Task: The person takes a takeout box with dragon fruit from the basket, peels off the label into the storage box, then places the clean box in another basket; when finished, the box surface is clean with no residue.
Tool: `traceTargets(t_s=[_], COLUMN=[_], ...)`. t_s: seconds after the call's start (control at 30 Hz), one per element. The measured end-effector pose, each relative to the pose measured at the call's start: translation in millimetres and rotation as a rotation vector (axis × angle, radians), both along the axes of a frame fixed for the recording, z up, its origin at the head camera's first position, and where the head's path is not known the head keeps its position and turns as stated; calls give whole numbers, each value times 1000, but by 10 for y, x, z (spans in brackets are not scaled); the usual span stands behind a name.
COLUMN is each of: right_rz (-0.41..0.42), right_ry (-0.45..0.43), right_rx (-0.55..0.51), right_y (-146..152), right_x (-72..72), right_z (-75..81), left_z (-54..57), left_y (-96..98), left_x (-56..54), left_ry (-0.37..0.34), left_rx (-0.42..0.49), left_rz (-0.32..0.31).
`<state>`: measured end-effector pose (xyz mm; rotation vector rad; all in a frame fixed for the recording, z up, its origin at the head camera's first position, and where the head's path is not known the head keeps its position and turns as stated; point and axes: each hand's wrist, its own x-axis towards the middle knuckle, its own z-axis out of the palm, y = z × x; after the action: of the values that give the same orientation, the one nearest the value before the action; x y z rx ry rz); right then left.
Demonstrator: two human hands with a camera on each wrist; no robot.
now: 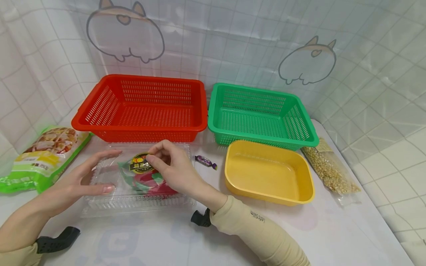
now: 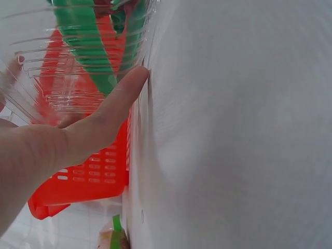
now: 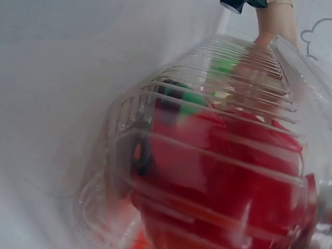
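A clear plastic box [image 1: 133, 202] with a ridged rim lies in front of me. Red and green items [image 3: 202, 166] show through its walls. On the lid is a round black-and-gold label [image 1: 141, 164]. My left hand [image 1: 71, 184] holds the box's left end, thumb along the near side and fingers toward the far side. In the left wrist view the thumb [image 2: 111, 111] lies against the ridged wall. My right hand [image 1: 176, 170] pinches the label's right edge between thumb and forefinger, the other fingers curled.
A red basket [image 1: 149, 135] and a green basket [image 1: 263, 138] stand behind. To the right are a yellow tub [image 1: 269, 194] and a bag of grains [image 1: 329, 170]. A purple wrapped candy [image 1: 204, 161] lies near the box; a green-edged food bag [image 1: 43, 155] lies at left.
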<state>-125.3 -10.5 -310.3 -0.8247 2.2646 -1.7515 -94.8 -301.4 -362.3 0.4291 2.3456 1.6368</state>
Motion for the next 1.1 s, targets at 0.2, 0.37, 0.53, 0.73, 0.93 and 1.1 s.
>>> traceTargets(t_s=[0.2,0.37,0.53,0.73,0.93,1.1], right_rz=[-29,-63,-82,-119,-117,-138], right_ry=[35,50,53,10,47,-20], right_rx=[-15,8,11,-12,-32,-92], right_y=[1,18,94,283,529,815], right_x=[-12,-23,-53,-81,-47,-15], right_z=[-22,-4,80,228,291,268], left_z=[7,-1,-6,-3,-14,-21], left_y=[-6,-11,-4,7,-2,12], left_x=[2,-2,-4,-6,-6,-20], left_ry=[0,1,0,-3,1,8], left_rx=[-4,-2,9,13,16,-12], left_rz=[-3,2,4,-5,-7,8])
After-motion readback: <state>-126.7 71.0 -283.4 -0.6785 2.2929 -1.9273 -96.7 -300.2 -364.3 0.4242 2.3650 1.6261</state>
